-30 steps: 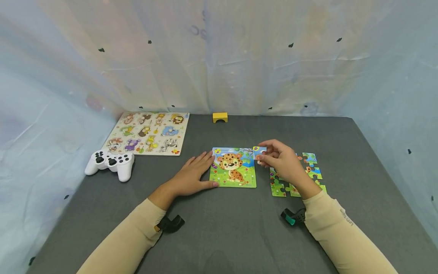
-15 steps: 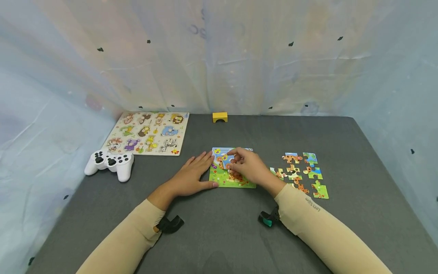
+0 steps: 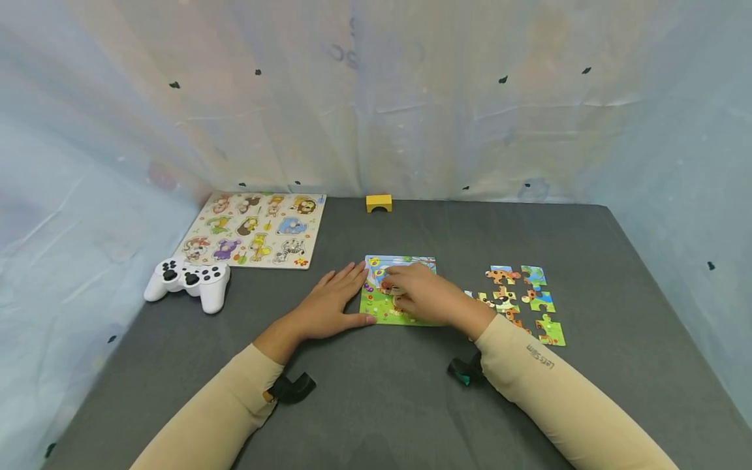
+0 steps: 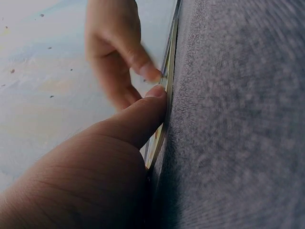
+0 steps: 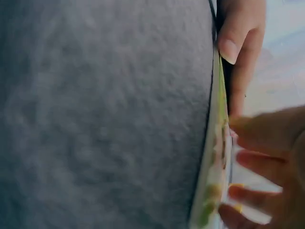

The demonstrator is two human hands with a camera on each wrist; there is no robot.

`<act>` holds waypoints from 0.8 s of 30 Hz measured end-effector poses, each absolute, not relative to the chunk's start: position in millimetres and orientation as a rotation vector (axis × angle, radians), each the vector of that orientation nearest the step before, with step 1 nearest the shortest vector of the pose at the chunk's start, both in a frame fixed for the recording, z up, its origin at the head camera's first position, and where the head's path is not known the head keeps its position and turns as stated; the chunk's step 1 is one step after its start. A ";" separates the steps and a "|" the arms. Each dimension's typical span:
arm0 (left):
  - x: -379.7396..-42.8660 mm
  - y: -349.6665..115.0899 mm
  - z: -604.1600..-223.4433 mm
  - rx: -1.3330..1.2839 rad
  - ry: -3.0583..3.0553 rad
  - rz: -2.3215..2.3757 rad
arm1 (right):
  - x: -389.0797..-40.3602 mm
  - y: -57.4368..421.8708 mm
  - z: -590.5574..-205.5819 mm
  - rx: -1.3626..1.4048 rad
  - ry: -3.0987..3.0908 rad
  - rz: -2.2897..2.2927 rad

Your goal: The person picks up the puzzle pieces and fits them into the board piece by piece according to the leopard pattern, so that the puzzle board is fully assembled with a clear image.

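A small square picture puzzle board (image 3: 376, 316) with a leopard on green and blue lies mid-table. Flat along its left edge rests my left hand (image 3: 331, 305), the thumb at the lower corner and the fingers at the upper one. Over the board, my right hand (image 3: 429, 294) presses its fingertips on a blue jigsaw piece (image 3: 379, 275) in the upper left part. In the right wrist view the right fingers (image 5: 259, 164) are fairly straight and spread against the board. The right hand covers much of the leopard picture.
Loose jigsaw pieces (image 3: 550, 331) lie in rough rows right of the board, partly behind the right forearm. A wooden animal puzzle (image 3: 252, 247) is at the back left, a white game controller (image 3: 194, 279) in front of it. A yellow arch block (image 3: 378, 200) stands at the far edge.
My right hand has carried the blue jigsaw piece left from beside the board's upper right corner to its upper left part, and now presses on it there. The left hand has stayed put.
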State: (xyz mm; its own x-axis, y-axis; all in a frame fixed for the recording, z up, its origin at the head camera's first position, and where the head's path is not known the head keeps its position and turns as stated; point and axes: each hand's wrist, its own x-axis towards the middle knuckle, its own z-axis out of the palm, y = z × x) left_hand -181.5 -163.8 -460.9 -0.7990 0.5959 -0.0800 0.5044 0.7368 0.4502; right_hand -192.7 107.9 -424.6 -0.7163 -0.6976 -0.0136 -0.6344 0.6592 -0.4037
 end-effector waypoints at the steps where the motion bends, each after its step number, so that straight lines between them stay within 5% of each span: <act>1: -181.4 -163.8 -461.1 0.875 2.720 0.615 | -191.3 108.9 -423.9 -1.135 2.683 -0.483; 24: -181.6 -164.6 -463.1 0.869 2.713 0.642 | -196.5 90.1 -426.6 -0.953 2.637 -0.217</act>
